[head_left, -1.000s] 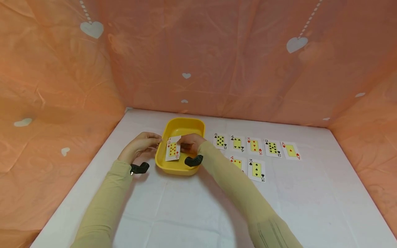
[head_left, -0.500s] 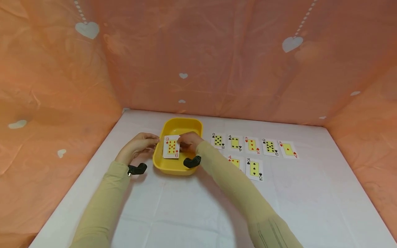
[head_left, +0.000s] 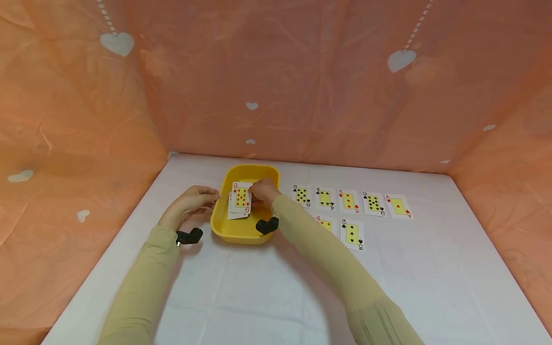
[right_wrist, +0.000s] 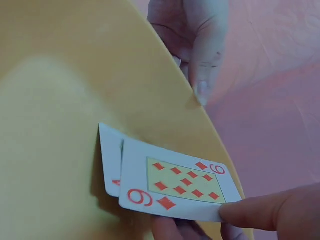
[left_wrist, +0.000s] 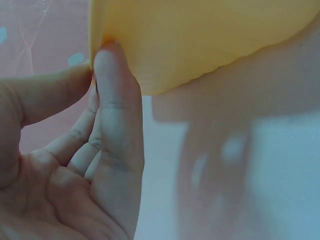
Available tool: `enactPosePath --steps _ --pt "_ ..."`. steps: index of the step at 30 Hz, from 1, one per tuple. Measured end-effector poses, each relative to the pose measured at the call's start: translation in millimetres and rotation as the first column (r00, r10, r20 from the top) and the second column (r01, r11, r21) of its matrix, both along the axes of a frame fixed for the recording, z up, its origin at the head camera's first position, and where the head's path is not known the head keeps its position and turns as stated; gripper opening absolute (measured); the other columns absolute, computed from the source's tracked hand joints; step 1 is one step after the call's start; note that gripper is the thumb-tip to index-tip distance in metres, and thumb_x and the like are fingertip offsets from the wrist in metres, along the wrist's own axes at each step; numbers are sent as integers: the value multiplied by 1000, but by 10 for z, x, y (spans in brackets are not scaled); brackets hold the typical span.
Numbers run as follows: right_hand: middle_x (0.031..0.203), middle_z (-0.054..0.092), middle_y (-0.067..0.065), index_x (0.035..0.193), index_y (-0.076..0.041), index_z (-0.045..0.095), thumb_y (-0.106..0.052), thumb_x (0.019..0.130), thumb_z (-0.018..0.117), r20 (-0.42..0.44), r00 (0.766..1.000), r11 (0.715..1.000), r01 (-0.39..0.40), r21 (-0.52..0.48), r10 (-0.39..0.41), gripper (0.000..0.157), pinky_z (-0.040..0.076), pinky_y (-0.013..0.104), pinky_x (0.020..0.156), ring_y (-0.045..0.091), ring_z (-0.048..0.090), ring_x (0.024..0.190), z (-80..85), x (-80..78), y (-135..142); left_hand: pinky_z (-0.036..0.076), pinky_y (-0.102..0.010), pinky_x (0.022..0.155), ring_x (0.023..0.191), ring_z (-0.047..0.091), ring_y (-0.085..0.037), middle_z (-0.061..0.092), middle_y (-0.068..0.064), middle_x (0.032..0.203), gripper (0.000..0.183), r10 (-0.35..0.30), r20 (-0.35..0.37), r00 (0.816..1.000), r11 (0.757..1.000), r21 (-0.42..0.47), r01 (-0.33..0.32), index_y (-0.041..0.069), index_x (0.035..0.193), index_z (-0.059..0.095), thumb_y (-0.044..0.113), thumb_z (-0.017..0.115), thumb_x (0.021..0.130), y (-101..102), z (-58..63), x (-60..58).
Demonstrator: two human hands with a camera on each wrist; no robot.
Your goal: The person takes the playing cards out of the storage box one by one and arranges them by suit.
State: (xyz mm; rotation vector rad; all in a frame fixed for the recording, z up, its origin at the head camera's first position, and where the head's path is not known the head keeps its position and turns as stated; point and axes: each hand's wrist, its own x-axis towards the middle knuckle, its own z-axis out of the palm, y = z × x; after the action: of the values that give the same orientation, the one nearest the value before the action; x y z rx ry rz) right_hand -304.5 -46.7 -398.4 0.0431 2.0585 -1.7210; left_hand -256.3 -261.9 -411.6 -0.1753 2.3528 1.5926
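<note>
My right hand reaches into a yellow plastic tub and pinches a nine of diamonds playing card. In the right wrist view the thumb lies on the card's face and curled fingers sit under its edge. Beneath that card, other playing cards lie in the tub, mostly covered. At the tub's left side my left hand grips the rim. The left wrist view has its thumb and a finger on either side of the yellow wall.
Right of the tub, face-up playing cards lie in two rows on the white tabletop. The ace of hearts ends the back row; the three of spades ends the front row. My right sleeve partly covers the four of diamonds. Orange cloth walls the table.
The nine of diamonds has slid away from me and slightly right across the cards under it, drawn by my right hand. My left hand stays at the rim.
</note>
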Motion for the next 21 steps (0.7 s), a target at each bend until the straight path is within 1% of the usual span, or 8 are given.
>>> enactPosePath --steps 2,5,8,12,13,18,20,21 --pt "102 63 17 122 7 56 -4 94 56 2 1000 1000 -18 -6 18 30 54 41 80 28 65 87 25 0 12 51 -28 77 92 61 -20 60 -18 117 44 1 2 1000 1000 0 -1 -8 130 49 21 54 98 -3 -4 -4" --pt "114 60 18 128 7 53 -5 94 56 2 999 999 -38 -11 38 35 53 42 83 30 64 97 60 1 40 51 -28 78 92 59 -20 57 -20 120 45 -10 -8 1000 1000 11 10 -9 132 47 20 54 99 -11 -9 0" --pt "122 55 17 127 6 53 -5 94 57 -8 999 999 -48 -7 48 35 50 43 88 29 59 104 96 -1 83 51 -29 79 93 59 -20 56 -21 123 46 -21 -17 1000 999 24 21 -10 132 47 20 54 99 -16 -15 4" --pt "123 54 17 122 6 54 -5 93 59 -32 998 999 -47 -7 47 30 48 44 92 29 57 107 127 -25 142 51 -30 80 93 59 -20 57 -20 123 45 -25 -21 999 999 24 25 -9 132 47 21 54 99 -21 -20 -8" --pt "124 54 18 122 6 53 -4 93 58 -34 998 999 -48 -20 47 31 47 45 92 31 57 107 134 -33 155 51 -30 81 93 59 -21 57 -19 123 46 -26 -21 999 999 22 27 -9 132 47 21 54 99 -23 -19 -13" --pt "127 50 22 129 7 47 -3 94 58 -22 998 996 -54 -73 53 39 45 46 95 35 58 108 158 -76 235 51 -30 80 93 60 -20 57 -18 122 45 -25 -18 1000 1000 14 25 -8 132 48 22 54 99 -31 -19 -51" --pt "124 51 22 130 7 45 -3 94 58 -10 998 994 -59 -97 58 40 46 46 95 36 59 107 163 -90 276 52 -30 80 91 60 -20 59 -18 119 45 -21 -15 1000 1000 15 21 -9 132 48 22 53 99 -27 -17 -56" --pt "120 53 21 128 6 47 -4 94 58 -6 998 992 -64 -108 64 37 45 46 95 36 59 105 165 -95 299 52 -31 80 91 61 -20 59 -18 119 45 -17 -10 1000 1000 19 18 -9 132 47 21 53 99 -25 -15 -53"
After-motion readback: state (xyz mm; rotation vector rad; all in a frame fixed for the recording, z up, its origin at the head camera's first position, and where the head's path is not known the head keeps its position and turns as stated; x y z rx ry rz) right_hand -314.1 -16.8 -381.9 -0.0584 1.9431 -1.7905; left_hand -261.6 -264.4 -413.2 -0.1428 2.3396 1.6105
